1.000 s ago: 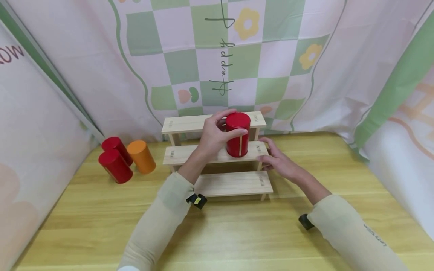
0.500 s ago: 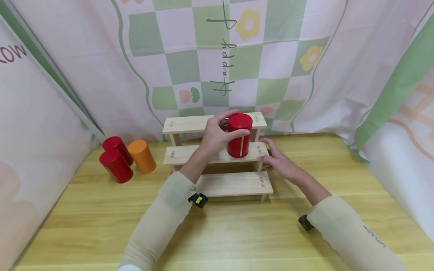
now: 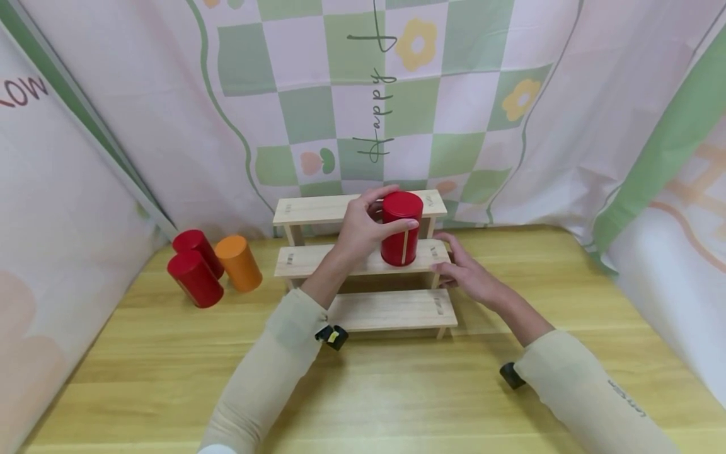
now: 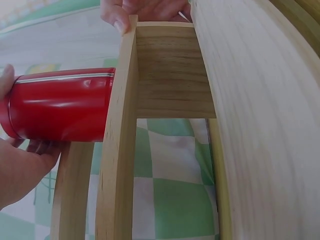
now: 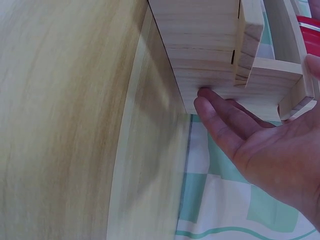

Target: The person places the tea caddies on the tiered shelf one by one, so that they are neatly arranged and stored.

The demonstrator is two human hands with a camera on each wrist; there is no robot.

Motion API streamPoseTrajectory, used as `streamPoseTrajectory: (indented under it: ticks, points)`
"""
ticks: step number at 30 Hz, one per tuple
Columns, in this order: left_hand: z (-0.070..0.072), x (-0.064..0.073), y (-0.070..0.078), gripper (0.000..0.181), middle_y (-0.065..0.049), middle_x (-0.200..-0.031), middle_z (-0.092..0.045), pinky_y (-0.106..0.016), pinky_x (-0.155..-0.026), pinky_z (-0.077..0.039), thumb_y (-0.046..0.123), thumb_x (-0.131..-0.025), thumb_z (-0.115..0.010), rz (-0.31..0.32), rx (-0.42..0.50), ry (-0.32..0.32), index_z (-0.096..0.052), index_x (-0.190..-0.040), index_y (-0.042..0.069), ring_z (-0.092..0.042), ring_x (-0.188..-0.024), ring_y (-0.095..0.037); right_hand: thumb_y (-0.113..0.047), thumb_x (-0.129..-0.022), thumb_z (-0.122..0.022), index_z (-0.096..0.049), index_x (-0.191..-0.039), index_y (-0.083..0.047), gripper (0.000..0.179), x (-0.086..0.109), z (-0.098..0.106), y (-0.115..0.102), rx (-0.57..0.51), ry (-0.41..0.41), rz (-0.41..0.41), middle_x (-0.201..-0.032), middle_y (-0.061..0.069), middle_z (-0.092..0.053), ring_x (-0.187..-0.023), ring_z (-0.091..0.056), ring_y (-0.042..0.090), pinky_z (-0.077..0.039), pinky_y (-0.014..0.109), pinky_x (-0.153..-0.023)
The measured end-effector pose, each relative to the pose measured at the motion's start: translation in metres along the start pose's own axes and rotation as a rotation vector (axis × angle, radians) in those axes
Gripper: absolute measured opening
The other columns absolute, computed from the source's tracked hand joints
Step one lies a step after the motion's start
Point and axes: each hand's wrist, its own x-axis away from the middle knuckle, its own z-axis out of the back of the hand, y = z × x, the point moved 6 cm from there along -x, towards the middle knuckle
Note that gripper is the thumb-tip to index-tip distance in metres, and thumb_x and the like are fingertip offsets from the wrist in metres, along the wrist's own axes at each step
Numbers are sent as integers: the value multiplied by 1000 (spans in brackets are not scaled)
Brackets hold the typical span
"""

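A three-tier wooden display stand (image 3: 391, 312) is on the table. Upright on its middle board, toward the right end, is a red can (image 3: 401, 247) with a pale stripe. My left hand (image 3: 360, 227) grips the can, thumb across its front and fingers behind it. In the left wrist view, the can's base (image 4: 107, 102) meets the board. With my right hand (image 3: 467, 271) I hold the stand's right end, thumb at the middle board's front and index finger farther back. Lower fingers (image 5: 220, 122) touch the side panel in the right wrist view.
Two red cans (image 3: 195, 280) and an orange can (image 3: 239, 265) stand close together on the wooden table (image 3: 397, 397), left of the stand. A patterned cloth (image 3: 306, 120) hangs right behind the stand, and more cloth closes off both sides.
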Motion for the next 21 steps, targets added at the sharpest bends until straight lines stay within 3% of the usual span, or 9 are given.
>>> streamPoseTrajectory:
  ticks: [11, 17, 21]
  points:
    - [6, 3, 2, 67, -7, -138, -62, -35, -104, -53, 13, -89, -83, -34, 26, -22, -55, -150, 14, -61, -124, -24, -22, -104, -50, -14, -158, -10, 66, 0, 0, 1, 6, -4, 3, -134, 30, -47, -114, -55, 41, -52, 61, -98]
    - [21, 10, 2, 65, -9, -135, -63, -40, -109, -50, 10, -89, -82, -77, 50, -21, -55, -149, 9, -62, -125, -23, -21, -104, -50, -14, -159, -10, 66, 0, -1, 2, 3, 2, 1, -136, 30, -46, -116, -55, 44, -52, 60, -98]
    - [35, 17, 4, 62, -16, -135, -62, -37, -108, -50, 8, -90, -81, -106, 51, -15, -56, -147, 6, -61, -127, -29, -20, -104, -50, -13, -159, -9, 66, 0, -1, 2, 3, 4, 1, -137, 32, -46, -117, -55, 45, -52, 61, -98]
